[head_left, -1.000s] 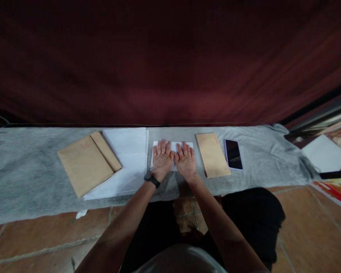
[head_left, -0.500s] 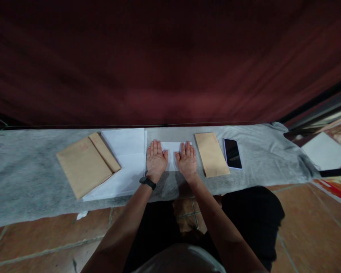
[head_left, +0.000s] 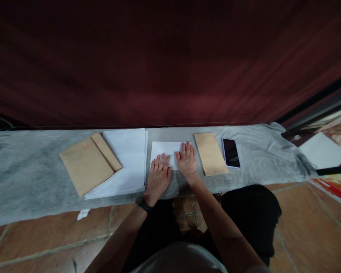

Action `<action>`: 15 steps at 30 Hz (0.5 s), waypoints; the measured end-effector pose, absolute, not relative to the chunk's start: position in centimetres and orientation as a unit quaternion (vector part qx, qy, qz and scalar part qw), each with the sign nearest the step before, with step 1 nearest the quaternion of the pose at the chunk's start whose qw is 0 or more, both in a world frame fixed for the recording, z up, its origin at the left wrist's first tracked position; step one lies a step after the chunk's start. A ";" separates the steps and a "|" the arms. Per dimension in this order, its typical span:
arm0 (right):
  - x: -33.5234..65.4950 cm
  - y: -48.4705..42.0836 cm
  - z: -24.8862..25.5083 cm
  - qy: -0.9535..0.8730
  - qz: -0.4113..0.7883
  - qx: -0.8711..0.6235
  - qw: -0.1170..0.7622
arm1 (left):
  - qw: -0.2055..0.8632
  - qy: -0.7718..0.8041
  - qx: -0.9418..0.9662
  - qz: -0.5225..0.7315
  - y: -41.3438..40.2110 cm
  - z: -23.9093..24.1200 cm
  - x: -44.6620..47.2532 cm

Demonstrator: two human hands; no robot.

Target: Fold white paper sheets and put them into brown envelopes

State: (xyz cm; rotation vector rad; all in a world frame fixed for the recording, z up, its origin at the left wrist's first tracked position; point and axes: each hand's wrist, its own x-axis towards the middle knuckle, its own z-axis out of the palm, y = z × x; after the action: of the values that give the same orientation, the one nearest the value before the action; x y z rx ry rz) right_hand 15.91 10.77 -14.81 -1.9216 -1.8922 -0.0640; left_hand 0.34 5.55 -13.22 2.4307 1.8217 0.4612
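Note:
A small folded white paper (head_left: 165, 151) lies on the grey cloth (head_left: 31, 178) in front of me. My right hand (head_left: 186, 160) rests flat on its right part, fingers stretched out. My left hand (head_left: 158, 176), with a black band at the wrist, lies flat with fingers apart at the paper's near left edge, mostly on the cloth. A narrow brown envelope (head_left: 210, 153) lies just right of my right hand. To the left sits a stack of white sheets (head_left: 127, 159) with large brown envelopes (head_left: 88, 162) on it.
A dark phone (head_left: 231, 152) lies face up right of the narrow envelope. A dark red curtain (head_left: 170, 64) hangs behind the cloth. Tiled floor (head_left: 45, 239) lies near me. White sheets and coloured items (head_left: 325, 153) sit at the far right.
My left hand has slid back toward me off the folded paper, uncovering its left part. My right hand has stayed flat on the right part.

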 end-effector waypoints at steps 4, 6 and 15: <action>16.0 10.8 -14.4 -0.684 -0.020 -0.696 0.217 | 0.030 0.585 0.798 0.140 4.7 -12.9 0.3; 15.9 10.4 -13.9 -0.691 -0.008 -0.690 0.216 | 0.028 0.586 0.798 0.139 4.7 -12.8 0.3; 13.4 4.5 -13.5 -0.781 0.056 -0.593 0.190 | 0.037 0.577 0.809 0.108 4.8 -13.3 -0.1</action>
State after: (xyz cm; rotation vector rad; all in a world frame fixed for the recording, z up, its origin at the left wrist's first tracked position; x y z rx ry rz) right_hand 13.40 4.48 -13.48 -1.6668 -2.1942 0.1570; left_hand -0.07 4.81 -13.26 2.4827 1.7706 0.3303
